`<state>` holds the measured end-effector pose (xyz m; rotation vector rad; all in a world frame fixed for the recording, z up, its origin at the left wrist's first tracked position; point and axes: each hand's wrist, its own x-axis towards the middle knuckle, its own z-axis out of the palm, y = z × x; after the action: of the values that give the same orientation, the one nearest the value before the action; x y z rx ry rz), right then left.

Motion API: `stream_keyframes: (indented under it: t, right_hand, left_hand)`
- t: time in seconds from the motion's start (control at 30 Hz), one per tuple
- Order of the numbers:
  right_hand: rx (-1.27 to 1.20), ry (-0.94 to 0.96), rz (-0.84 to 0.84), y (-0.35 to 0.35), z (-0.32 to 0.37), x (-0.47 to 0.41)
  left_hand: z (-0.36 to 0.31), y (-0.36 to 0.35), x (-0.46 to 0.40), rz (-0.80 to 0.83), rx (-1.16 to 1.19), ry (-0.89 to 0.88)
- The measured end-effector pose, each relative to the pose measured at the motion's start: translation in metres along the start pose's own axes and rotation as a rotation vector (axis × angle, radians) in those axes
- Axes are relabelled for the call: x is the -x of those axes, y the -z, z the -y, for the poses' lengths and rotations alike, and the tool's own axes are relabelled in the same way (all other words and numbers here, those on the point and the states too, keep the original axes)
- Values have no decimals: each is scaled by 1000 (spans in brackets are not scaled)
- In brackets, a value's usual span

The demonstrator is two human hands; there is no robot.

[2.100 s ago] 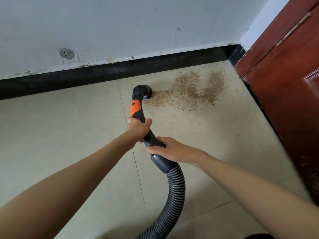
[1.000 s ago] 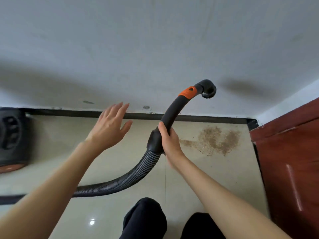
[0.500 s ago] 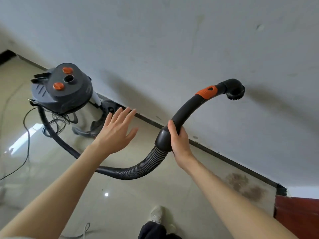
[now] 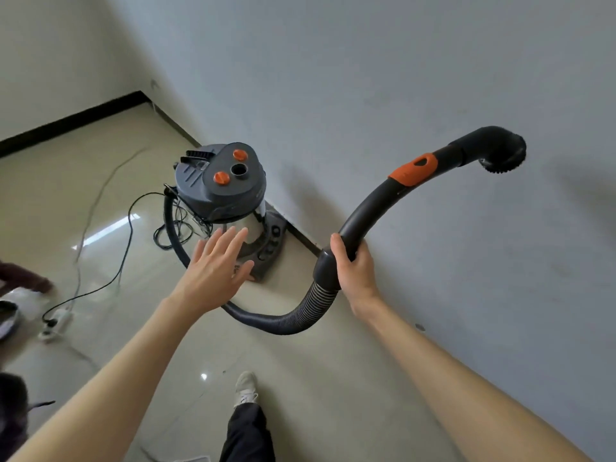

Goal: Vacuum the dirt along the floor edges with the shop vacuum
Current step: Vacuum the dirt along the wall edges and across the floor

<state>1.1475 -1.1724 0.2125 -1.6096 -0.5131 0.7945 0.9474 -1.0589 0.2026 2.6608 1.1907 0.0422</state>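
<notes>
Beige tiles (image 4: 83,181) meet a pale wall (image 4: 366,78) along a black skirting (image 4: 66,123). Against that wall stands the vacuum (image 4: 221,185), grey-topped with 2 orange knobs, its cord (image 4: 125,248) running across the floor to a power strip (image 4: 55,323). My right hand (image 4: 355,270) is wrapped round the wand (image 4: 373,208) just above the ribbed hose (image 4: 293,316), holding the brush nozzle (image 4: 503,158) up in the air near the wall. My left hand (image 4: 216,266) holds nothing, its fingers spread wide in front of the vacuum. I see 1 shoe (image 4: 246,388) below.
</notes>
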Motion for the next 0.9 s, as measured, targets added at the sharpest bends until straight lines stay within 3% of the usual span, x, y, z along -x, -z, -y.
stream_keyframes:
  t: [0.17,0.47,0.9]
  right_hand:
    - [41,-10,-28,-73,5,-52]
    - [13,-191,-100,-216,-6,-145]
    - [19,-299,-142,-307,-52,-264]
  left_hand:
    - [71,4,-55,70,32,40]
    - [211,17,-178,201,-5,41]
    - [298,-41,-345,391,6,92]
